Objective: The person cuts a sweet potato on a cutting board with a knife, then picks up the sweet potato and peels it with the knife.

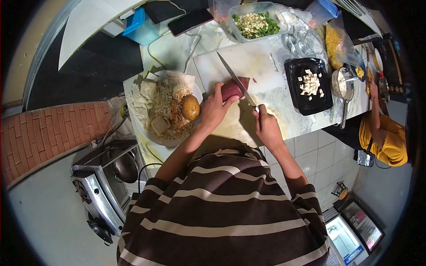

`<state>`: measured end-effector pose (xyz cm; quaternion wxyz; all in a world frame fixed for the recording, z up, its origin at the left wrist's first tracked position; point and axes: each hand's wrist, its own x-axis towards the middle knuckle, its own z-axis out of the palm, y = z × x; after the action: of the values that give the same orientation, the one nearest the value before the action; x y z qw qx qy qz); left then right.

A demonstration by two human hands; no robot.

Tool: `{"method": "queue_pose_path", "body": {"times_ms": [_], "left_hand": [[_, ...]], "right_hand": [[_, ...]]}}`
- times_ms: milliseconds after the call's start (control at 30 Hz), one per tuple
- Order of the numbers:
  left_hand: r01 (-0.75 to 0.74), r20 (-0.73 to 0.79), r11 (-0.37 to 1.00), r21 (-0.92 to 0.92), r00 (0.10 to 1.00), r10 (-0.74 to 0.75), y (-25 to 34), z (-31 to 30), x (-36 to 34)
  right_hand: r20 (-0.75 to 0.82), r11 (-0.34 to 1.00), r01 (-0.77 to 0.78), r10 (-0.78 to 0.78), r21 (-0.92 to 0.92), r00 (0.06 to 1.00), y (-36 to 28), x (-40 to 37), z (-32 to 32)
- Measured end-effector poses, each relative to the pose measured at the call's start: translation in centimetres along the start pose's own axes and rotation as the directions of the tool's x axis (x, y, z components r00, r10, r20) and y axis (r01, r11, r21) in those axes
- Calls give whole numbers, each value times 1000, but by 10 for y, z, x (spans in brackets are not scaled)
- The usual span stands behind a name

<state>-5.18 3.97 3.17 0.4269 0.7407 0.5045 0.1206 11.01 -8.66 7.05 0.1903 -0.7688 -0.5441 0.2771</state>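
My left hand [214, 108] is closed around a reddish-purple sweet potato [230, 91], holding it down on the white cutting board [262, 55]. My right hand [268, 126] grips the handle of a long kitchen knife [227, 65]. Its blade lies slantwise across the right part of the sweet potato, the tip pointing away from me to the upper left. A small purple scrap [254, 80] rests on the board just right of the blade. Left of my left hand, a brown round potato [190, 107] sits on a heap of peelings and shreds on a white plate [198, 91].
A black tray [306, 109] with white cubes [310, 84] stands at the right, beside a saucepan [346, 91]. Behind the board are a tub of chopped greens [262, 25] and a phone [190, 21]. Another person in a yellow shirt [387, 139] works at far right.
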Motion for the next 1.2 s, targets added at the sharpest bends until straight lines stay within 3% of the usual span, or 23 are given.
{"method": "queue_pose_path", "body": {"times_ms": [500,767,867,1033,1133,1200], "left_hand": [[24,30,1000,-15,999,-23,2,-3,2],[-19,-19,1000,-8,1000,19,4,-3,1],[-40,-40,999,-32,998,39,1,0,6],[-41,-42,998,-51,998,39,13,-6,24],[-97,-20,990,-97,995,96,18,-8,37],[-56,100,997,46,994,51,25,-14,44]], "right_hand": [[-4,997,3,-3,-83,1000,-3,-1,5],[-37,959,-30,20,-282,999,-9,1,19],[34,980,-15,22,-198,999,-16,9,4],[5,983,16,-15,-182,1000,-16,24,-15],[-25,986,0,-4,-165,1000,-11,30,-15],[-23,978,25,-30,-207,999,-4,35,-12]]}}
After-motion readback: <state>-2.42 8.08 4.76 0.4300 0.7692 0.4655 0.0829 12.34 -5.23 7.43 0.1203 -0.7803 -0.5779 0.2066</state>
